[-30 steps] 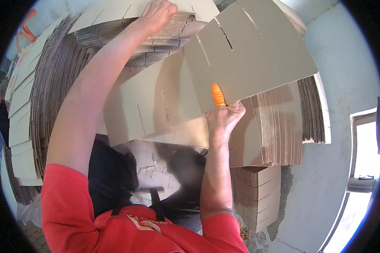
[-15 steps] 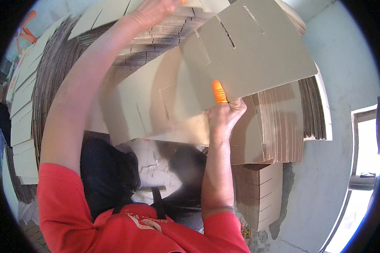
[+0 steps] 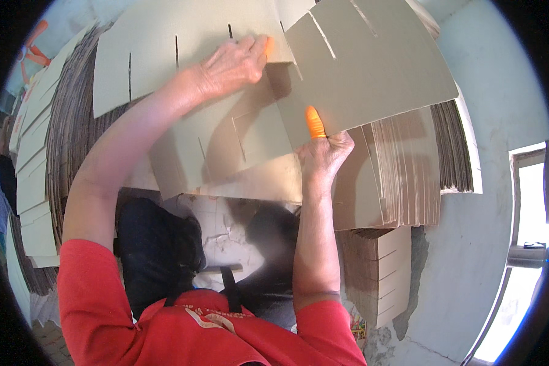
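My left hand [image 3: 235, 66], with an orange finger cover on its thumb, grips the near edge of a flat slotted cardboard sheet [image 3: 158, 52] at the upper left. Its right end meets a second slotted cardboard piece [image 3: 384, 67], which my right hand [image 3: 326, 155] holds by its near edge. The orange-covered right thumb lies on top of that piece; the other right fingers are mostly hidden beneath. Between my hands another slotted cardboard panel [image 3: 250, 131] lies lower, partly shadowed. Whether it joins the right-hand piece I cannot tell.
Tall stacks of slotted cardboard [image 3: 82, 122] rise at the left. More upright cardboard sheets [image 3: 405, 165] stand at the right, above a lower stack [image 3: 390, 280]. Beyond them is a pale wall [image 3: 457, 256] with a bright window [image 3: 531, 213]. My dark-clothed legs [image 3: 158, 250] are below.
My left hand has come nearer to me, bringing the slotted sheet over the stacks and up to the right-hand piece. My right hand has barely moved, still holding its cardboard.
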Available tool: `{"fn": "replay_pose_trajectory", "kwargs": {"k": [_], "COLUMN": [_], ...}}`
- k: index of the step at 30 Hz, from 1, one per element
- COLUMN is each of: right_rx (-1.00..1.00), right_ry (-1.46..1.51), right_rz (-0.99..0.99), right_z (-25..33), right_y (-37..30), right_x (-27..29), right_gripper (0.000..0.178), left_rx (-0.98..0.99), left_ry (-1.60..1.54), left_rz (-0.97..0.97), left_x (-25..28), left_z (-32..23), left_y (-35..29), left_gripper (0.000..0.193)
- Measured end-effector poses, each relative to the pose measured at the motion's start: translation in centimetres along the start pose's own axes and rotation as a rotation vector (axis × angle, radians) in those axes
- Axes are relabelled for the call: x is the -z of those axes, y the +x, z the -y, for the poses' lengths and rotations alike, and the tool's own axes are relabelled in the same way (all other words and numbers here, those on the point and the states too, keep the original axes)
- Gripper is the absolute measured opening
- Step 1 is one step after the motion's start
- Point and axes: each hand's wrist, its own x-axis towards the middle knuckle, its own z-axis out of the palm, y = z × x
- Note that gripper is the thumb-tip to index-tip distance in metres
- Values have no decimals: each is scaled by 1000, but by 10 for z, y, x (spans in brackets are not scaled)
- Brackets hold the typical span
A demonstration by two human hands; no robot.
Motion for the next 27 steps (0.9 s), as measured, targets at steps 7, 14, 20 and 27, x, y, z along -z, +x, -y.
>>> {"fn": "replay_pose_trajectory", "kwargs": {"k": [7, 14, 20, 27], "right_rx": [-61, 74, -138, -109], "right_ry": [-288, -316, -268, -175], "right_rz": [207, 68, 93, 117], "right_z": [25, 30, 24, 21], "right_y": [9, 4, 4, 0], "right_x": [10, 16, 16, 3], "right_gripper": [12, 28, 40, 41], "left_rx": [-112, -132, 339, 337], "left_ry": [-76, -208, -704, -58], "left_rz": [29, 81, -245, -256], "left_x": [33, 79, 55, -65], "left_z": [-26, -90, -41, 79], "left_y": [-8, -27, -19, 3], "left_gripper": [41, 45, 59, 34]}}
